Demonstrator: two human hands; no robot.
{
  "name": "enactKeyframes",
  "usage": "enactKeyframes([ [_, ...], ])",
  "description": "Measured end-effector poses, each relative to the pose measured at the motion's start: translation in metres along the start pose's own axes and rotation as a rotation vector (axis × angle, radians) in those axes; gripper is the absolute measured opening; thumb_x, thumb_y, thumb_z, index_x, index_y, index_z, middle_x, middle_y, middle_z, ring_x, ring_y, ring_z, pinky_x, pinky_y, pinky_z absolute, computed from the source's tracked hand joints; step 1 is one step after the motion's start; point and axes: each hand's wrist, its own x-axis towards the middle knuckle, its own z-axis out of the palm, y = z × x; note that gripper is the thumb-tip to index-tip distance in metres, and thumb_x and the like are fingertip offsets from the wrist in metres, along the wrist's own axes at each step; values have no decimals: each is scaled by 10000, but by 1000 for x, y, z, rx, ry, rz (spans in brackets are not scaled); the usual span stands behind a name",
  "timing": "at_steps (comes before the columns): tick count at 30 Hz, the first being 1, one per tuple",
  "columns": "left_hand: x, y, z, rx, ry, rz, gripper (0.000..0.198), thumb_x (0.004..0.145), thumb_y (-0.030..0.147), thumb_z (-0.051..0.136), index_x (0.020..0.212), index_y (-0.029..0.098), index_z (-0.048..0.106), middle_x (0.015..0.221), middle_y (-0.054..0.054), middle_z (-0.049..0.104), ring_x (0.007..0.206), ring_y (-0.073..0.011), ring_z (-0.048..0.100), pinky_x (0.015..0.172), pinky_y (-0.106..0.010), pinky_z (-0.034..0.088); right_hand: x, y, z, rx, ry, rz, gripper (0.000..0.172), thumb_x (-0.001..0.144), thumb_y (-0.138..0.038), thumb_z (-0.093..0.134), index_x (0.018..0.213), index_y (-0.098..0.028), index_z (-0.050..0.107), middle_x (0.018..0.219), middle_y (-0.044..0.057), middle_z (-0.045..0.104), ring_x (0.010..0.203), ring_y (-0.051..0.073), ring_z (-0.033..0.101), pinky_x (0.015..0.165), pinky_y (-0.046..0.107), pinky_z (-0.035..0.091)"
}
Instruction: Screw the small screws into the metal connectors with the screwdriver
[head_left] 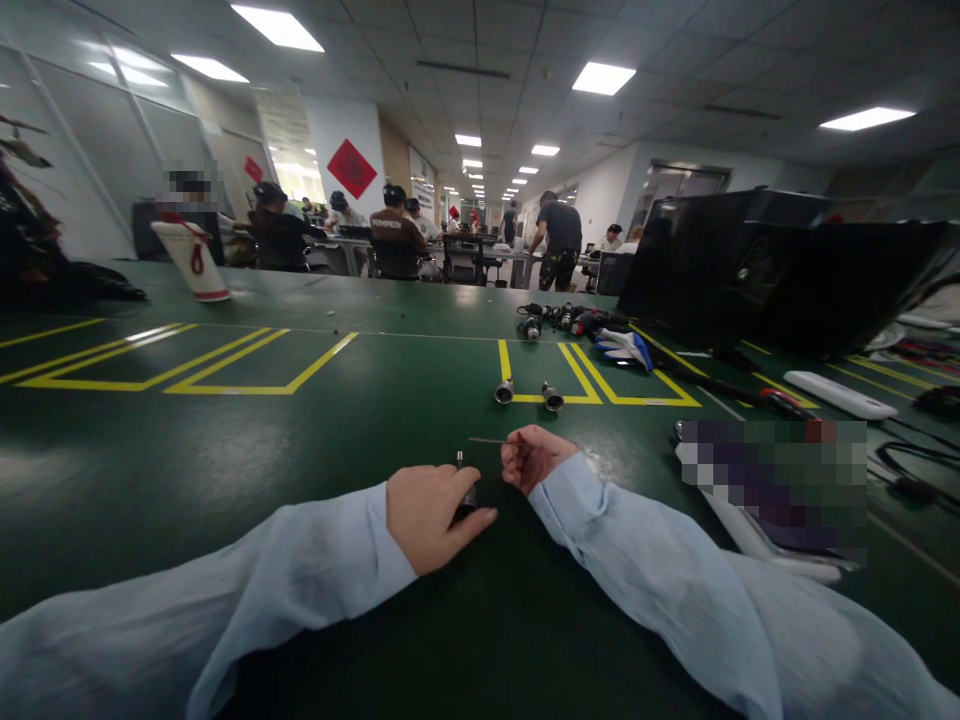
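Note:
My left hand [431,515] is closed around a small dark cylindrical part with a silvery tip [460,457], close to the green tabletop. Most of that part is hidden by the fingers. To its right, my right hand [538,460] pinches a thin metal rod [489,441], which points left above the dark part and looks apart from it. Beyond my hands, two metal cup-shaped fittings, a left one [504,391] and a right one [553,397], rest near a yellow tape outline [574,399].
Dark connectors [532,328] and a blue-white glove [626,348] lie farther back. On the right are a partly blurred flat object [765,490], a white bar-shaped device [840,394] and black monitors [697,260]. A paper cup [193,262] stands back left. People sit beyond the table.

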Motion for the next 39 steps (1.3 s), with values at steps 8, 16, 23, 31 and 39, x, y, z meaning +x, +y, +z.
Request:
enactKeyframes([
  [8, -2, -15, -3, -267, -22, 27, 282, 808, 363, 376, 945, 172, 533, 840, -50, 589, 756, -180, 551, 682, -301, 416, -1, 2, 0, -68, -24, -46, 75, 678, -218, 575, 662, -144, 576, 563, 33, 650, 475, 107, 563, 459, 215, 461],
  [16, -3, -13, 5, -162, 138, 106, 242, 744, 298, 514, 942, 162, 499, 862, -59, 541, 723, -172, 526, 638, -300, 430, 0, 5, -3, -124, 110, -121, 189, 606, -206, 685, 769, -152, 606, 638, 15, 672, 527, 98, 584, 450, 200, 467],
  [23, 9, -33, 12, -672, 189, -136, 305, 709, 356, 556, 915, 161, 445, 668, 15, 506, 506, -104, 475, 434, -234, 411, -1, 4, 5, -188, 270, -162, 238, 599, -337, 696, 690, -133, 614, 546, 12, 659, 420, 68, 549, 413, 173, 436],
  [31, 21, -46, 12, -1688, 253, -579, 261, 649, 79, 627, 846, 141, 468, 710, -7, 586, 607, -125, 588, 524, -266, 521, -6, 14, 16, -694, 380, -270, 362, 673, -454, 582, 487, -156, 491, 292, -59, 436, 253, 43, 376, 304, 171, 279],
  [39, 21, -40, 10, -1822, 262, -723, 181, 702, -40, 509, 804, 109, 526, 719, -44, 606, 657, -133, 611, 551, -252, 544, -12, 21, 18, -1035, 351, -376, 349, 750, -442, 484, 518, -182, 467, 324, -63, 403, 295, 61, 393, 346, 191, 299],
])
